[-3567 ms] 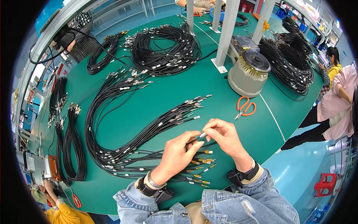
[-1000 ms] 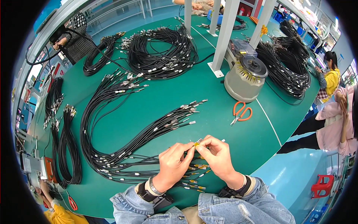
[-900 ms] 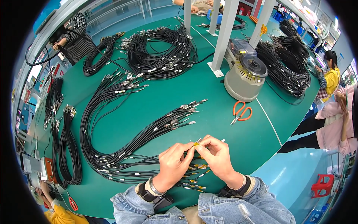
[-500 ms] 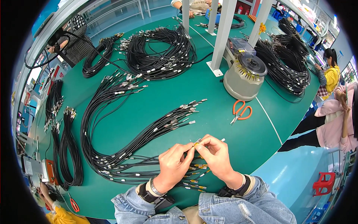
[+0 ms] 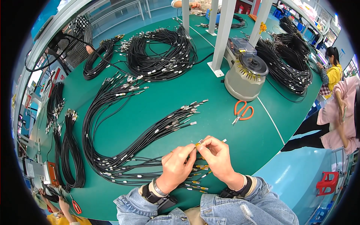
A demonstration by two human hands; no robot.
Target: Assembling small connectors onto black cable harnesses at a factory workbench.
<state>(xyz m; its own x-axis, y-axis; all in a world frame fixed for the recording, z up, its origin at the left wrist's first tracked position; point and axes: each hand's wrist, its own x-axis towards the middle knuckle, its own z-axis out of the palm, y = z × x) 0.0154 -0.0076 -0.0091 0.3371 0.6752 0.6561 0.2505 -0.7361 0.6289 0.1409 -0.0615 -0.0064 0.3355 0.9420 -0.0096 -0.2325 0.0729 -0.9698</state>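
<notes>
My left hand point(image 5: 175, 168) and my right hand point(image 5: 218, 158) meet over the near part of the table, both closed in a pinch. Between their fingertips is a small silver cable connector point(image 5: 201, 142) with a bit of yellow, tape-like wrap by it. My fingers cover most of this cable end. Below and around my hands fan out black cables point(image 5: 150, 164), several of whose ends carry yellow bands point(image 5: 195, 182). Beyond them, the other end of the long cable bundle point(image 5: 165, 125) points right, its tips silver and white.
Orange-handled scissors point(image 5: 243, 111) lie to the right, in front of a round grey tape dispenser point(image 5: 245, 77). Coiled black cables point(image 5: 161, 56) rest at the back, with another coil point(image 5: 287, 63) behind right. A metal post point(image 5: 224, 41) rises from the table point(image 5: 210, 112). Co-workers are around the table.
My hands stay pinched at the same spot, with only slight finger shifts. At the lower left a co-worker's hands have come further into view; at the right, a person in pink has moved an arm.
</notes>
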